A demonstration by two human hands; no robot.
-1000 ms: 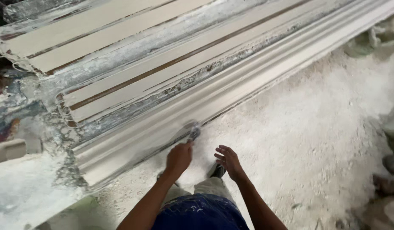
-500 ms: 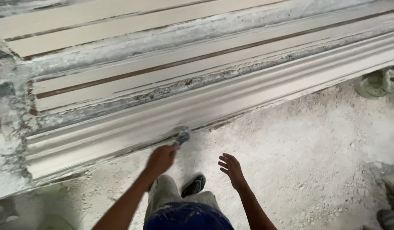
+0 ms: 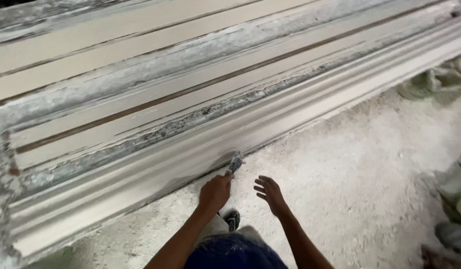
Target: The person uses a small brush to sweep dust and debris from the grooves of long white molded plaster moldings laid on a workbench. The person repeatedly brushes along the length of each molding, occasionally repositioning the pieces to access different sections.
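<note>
Our left hand [image 3: 215,192] grips a scraper [image 3: 235,162] against the long plaster moulding [image 3: 300,112] — our right hand [image 3: 270,194] hovers beside it, fingers spread, holding nothing.

Your left hand [image 3: 215,192] is closed in a fist around a small scraper [image 3: 235,162], forearm stretched forward and knuckles up, just below the scraper. Your right hand [image 3: 270,194] hovers beside it, just right of the scraper, palm down, fingers loosely spread, holding nothing.
</note>
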